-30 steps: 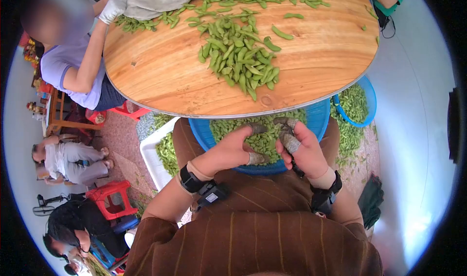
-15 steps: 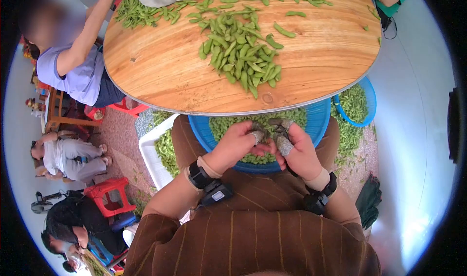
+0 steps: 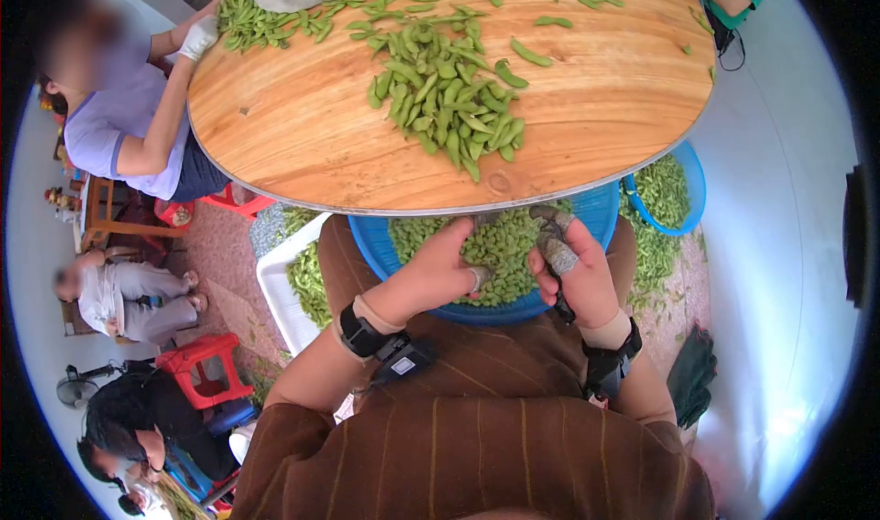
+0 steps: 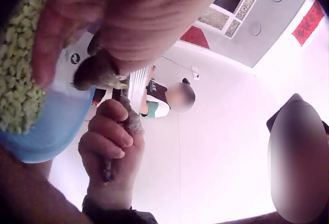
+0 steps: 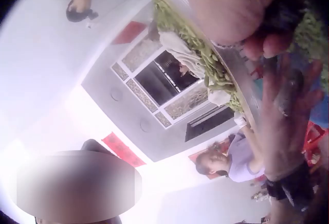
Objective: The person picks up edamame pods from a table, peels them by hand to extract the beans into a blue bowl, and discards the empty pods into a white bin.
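Note:
Over a blue basin (image 3: 371,242) of shelled green beans (image 3: 504,262), both hands work just past the table's near edge. My left hand (image 3: 438,268) has grey wrapping on its thumb and forefinger; the fingers are stretched out and apart in the right wrist view. My right hand (image 3: 585,277), also wrapped in grey at thumb and forefinger, curls round a slim dark tool (image 3: 564,311), whose end sticks out below the little finger. The same tool (image 4: 108,175) shows under the fist in the left wrist view. Its working end is hidden.
Unshelled edamame pods (image 3: 449,98) are heaped on the round wooden table (image 3: 293,126) ahead. A white crate (image 3: 275,277) of pods stands left, a blue basket (image 3: 701,190) right. A person (image 3: 128,135) with a white glove sits at the table's left; red stools (image 3: 203,369) stand behind.
My hands came together at the fingertips half a second ago and are now apart again. The person at left has drawn the gloved hand back to the table's edge.

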`<action>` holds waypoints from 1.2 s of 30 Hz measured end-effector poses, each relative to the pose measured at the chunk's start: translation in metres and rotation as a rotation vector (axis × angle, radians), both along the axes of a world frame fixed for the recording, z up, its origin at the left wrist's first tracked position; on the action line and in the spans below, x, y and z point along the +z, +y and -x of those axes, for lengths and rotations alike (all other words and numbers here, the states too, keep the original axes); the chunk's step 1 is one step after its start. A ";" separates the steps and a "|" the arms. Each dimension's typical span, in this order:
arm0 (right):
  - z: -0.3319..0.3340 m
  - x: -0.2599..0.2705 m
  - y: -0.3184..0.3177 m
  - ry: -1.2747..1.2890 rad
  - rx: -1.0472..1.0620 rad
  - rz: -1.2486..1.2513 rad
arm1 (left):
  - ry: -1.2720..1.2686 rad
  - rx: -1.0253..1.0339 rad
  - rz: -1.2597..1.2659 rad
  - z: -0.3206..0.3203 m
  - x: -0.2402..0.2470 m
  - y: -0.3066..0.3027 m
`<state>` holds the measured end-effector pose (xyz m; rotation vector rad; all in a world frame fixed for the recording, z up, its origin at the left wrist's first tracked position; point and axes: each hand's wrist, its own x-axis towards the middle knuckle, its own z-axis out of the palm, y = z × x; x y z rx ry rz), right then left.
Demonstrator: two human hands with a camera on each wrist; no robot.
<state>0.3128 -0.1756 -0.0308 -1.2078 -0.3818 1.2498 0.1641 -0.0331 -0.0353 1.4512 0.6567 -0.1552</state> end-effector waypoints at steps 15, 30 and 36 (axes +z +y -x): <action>-0.058 0.090 0.048 -0.985 0.204 0.096 | -0.010 0.649 -0.189 0.128 0.001 0.029; -0.100 0.060 0.127 -1.488 0.045 0.021 | 0.154 0.508 -0.881 0.169 0.003 0.030; -0.060 0.101 0.059 -0.929 0.071 0.125 | -0.301 0.110 -1.068 0.081 0.006 0.024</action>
